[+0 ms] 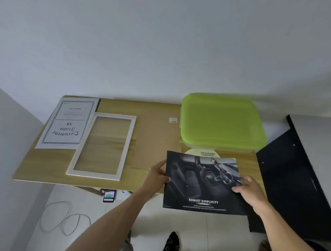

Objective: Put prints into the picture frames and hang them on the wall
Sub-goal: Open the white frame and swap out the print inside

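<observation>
Both hands, left hand (158, 176) and right hand (250, 190), pinch the car-interior print (201, 183) lower centre; the white frame (101, 145) at left lies empty, nothing hung yet.

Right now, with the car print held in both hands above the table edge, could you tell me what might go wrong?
1. The left hand and right hand pinch the dark car print by its side edges only, so it could bend or crease.
2. The white frame lies near the wooden table's front edge; a nudge while loading could push it off.
3. The phone and the cable lie on the floor by the feet, a likely tripping hazard.
</observation>
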Action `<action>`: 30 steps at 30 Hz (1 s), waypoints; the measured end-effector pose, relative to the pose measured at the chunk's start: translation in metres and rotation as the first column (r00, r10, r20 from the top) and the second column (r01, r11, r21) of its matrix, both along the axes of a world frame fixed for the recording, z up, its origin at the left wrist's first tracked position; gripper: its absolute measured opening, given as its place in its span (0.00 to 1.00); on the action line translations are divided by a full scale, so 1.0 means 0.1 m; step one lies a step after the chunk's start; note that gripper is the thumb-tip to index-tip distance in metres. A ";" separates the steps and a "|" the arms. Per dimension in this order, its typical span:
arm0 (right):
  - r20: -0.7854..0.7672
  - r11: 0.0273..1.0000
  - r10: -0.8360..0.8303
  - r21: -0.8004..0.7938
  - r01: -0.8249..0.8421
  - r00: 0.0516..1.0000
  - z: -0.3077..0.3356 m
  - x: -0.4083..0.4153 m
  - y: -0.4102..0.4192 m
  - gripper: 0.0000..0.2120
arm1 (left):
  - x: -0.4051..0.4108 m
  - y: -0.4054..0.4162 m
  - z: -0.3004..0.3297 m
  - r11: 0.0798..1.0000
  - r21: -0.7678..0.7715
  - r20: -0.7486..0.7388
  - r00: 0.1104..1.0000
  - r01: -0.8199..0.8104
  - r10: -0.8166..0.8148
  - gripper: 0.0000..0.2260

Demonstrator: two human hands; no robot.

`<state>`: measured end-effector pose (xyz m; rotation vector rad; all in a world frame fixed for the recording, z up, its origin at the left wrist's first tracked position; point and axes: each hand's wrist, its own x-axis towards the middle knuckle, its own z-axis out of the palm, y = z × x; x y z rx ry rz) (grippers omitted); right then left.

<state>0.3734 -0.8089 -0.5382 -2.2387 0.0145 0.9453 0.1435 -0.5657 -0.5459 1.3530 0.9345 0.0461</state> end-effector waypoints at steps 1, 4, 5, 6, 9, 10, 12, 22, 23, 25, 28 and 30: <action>0.042 0.999 0.000 -0.034 0.002 0.999 -0.01 0.07 -0.05 0.25 | 0.13 -0.04 -0.03 1.000 0.023 -0.018 1.000 0.020 -0.019 0.32; 0.147 0.994 0.013 -0.110 0.003 0.989 -0.03 0.26 -0.18 0.26 | 0.47 -0.17 -0.08 0.990 0.113 -0.063 0.995 0.085 -0.078 0.32; 0.167 0.992 0.006 -0.123 0.015 0.986 -0.04 0.32 -0.21 0.27 | 0.56 -0.23 -0.07 0.985 0.137 -0.067 0.993 0.102 -0.093 0.31; 0.183 0.991 0.000 -0.135 0.025 0.983 -0.05 0.37 -0.22 0.28 | 0.64 -0.28 -0.07 0.982 0.156 -0.074 0.992 0.111 -0.100 0.28; 0.239 0.988 0.046 -0.153 -0.010 0.970 -0.10 0.45 -0.22 0.28 | 0.78 -0.41 -0.06 0.975 0.215 -0.102 0.994 0.062 -0.041 0.24; 0.265 0.983 0.089 -0.177 -0.042 0.960 -0.11 0.45 -0.21 0.28 | 0.80 -0.45 -0.08 0.956 0.286 -0.136 0.991 0.062 -0.023 0.24; 0.327 0.955 0.205 -0.275 -0.115 0.922 -0.14 0.43 -0.18 0.28 | 0.78 -0.52 -0.10 0.868 0.471 -0.246 0.968 0.155 -0.039 0.25; 0.326 0.817 0.520 -0.461 -0.347 0.790 -0.35 0.18 -0.07 0.30 | 0.71 -0.64 -0.29 0.399 0.552 -0.599 0.681 0.733 -0.421 0.28; 0.330 0.822 0.511 -0.457 -0.339 0.793 -0.34 0.19 -0.08 0.29 | 0.72 -0.63 -0.30 0.388 0.547 -0.606 0.671 0.742 -0.428 0.28; 0.326 0.823 0.510 -0.454 -0.341 0.796 -0.33 0.21 -0.10 0.29 | 0.73 -0.63 -0.32 0.385 0.547 -0.601 0.669 0.744 -0.438 0.28; 0.325 0.824 0.508 -0.452 -0.341 0.798 -0.33 0.23 -0.10 0.29 | 0.75 -0.63 -0.33 0.389 0.551 -0.590 0.674 0.738 -0.444 0.28; 0.326 0.825 0.506 -0.452 -0.339 0.798 -0.35 0.24 -0.09 0.29 | 0.76 -0.63 -0.34 0.389 0.559 -0.583 0.681 0.732 -0.443 0.28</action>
